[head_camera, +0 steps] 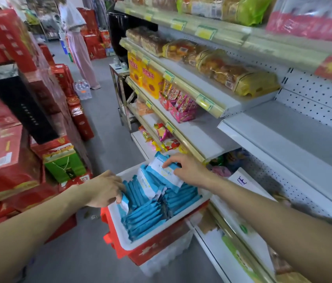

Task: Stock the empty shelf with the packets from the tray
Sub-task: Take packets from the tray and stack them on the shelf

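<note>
hands: your left hand (105, 188) has its fingers curled down into the near-left row of the tray, tips at an end packet (124, 204); can't tell if that's a real grip. Your right hand (187, 169) pinches a raised packet (165, 176) by its far edge, with the rest of it hanging free over the stack.
tray: white tray (120, 231) sits in a red crate (153, 248), low in the aisle, just left of the shelving.
packets: blue-and-white packets (146, 217) stand packed on edge in rows, a few loose ones lying on top at the far end.
empty shelf: bare white empty shelf (283, 129), right of and above the tray, well apart from both hands.
risk, slip: an edge pinch on glossy film is weak, so a quick swing right could drop the raised packet.
risk, snag: the gold shelf lip (189, 148) overhangs just above your right hand; lifting straight up could clip it or the snack bags (165, 144) behind.
risk, drag-out: tight rows mean that pulling one packet may lift its neighbours and spill them.
risk, tip: the crate looks perched, so pressing on its left rim could rock it.
</note>
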The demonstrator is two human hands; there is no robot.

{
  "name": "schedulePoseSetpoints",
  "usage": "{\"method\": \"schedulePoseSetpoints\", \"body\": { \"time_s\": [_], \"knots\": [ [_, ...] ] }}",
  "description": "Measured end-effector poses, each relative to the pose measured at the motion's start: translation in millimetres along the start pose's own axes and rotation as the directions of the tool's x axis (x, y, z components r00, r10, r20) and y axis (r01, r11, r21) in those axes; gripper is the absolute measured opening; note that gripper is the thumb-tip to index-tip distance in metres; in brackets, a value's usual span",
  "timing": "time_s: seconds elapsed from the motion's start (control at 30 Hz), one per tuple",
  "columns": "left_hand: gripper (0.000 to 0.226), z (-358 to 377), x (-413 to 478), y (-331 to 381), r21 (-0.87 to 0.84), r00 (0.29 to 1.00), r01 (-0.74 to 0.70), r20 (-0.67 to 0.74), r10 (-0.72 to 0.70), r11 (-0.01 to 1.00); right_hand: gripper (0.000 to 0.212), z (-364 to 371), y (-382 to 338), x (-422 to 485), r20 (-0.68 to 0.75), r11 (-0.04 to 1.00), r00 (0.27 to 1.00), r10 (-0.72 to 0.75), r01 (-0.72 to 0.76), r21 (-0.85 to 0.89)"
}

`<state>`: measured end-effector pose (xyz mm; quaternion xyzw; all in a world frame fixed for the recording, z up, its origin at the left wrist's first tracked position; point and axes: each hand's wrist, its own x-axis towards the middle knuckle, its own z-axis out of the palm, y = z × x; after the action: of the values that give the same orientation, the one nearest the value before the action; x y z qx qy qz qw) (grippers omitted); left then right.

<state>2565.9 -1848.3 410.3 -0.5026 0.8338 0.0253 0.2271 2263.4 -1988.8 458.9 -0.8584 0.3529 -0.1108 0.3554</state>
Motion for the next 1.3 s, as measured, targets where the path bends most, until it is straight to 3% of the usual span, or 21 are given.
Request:
{"method": "schedulePoseSetpoints", "body": {
  "time_s": [0.1, 0.27, 0.4, 0.7, 0.97, 1.17, 1.3],
  "knots": [
    [0.031, -19, 3, -6, -0.031, 0.999, 0.026, -0.044, -0.028, 0.999, 0.047, -9, 10, -7, 0.011, 1.000, 1.000, 0.010, -0.009, -0.019],
    [0.029, -92, 19, -12, -0.416, 0.986, 0.055, -0.119, -0.115, 0.908, 0.051, -39, 18, -21, 0.000, 0.996, 1.000, -0.014, 0.014, -0.085],
    [0.032, -157, 42, -8, -0.545, 0.986, -0.001, -0.139, -0.089, 0.839, 0.052, -76, 27, -39, -0.072, 0.993, 0.997, -0.026, 0.017, -0.118],
    [0.045, -278, 127, 53, -0.596, 0.972, -0.165, -0.234, 0.026, 0.786, 0.047, -180, 72, -130, -0.340, 0.977, 0.940, 0.014, -0.085, -0.195],
    [0.052, -352, 221, 143, -0.565, 0.911, -0.388, -0.355, 0.209, 0.728, 0.047, -256, 122, -268, -0.499, 0.936, 0.851, 0.163, -0.294, -0.195],
    [0.052, -383, 283, 204, -0.483, 0.874, -0.448, -0.415, 0.254, 0.752, 0.039, -302, 161, -373, -0.636, 0.897, 0.729, 0.252, -0.422, -0.129],
    [0.051, -389, 310, 244, -0.422, 0.831, -0.504, -0.474, 0.290, 0.754, 0.049, -324, 187, -439, -0.779, 0.853, 0.533, 0.330, -0.523, 0.004]
  ]
}}
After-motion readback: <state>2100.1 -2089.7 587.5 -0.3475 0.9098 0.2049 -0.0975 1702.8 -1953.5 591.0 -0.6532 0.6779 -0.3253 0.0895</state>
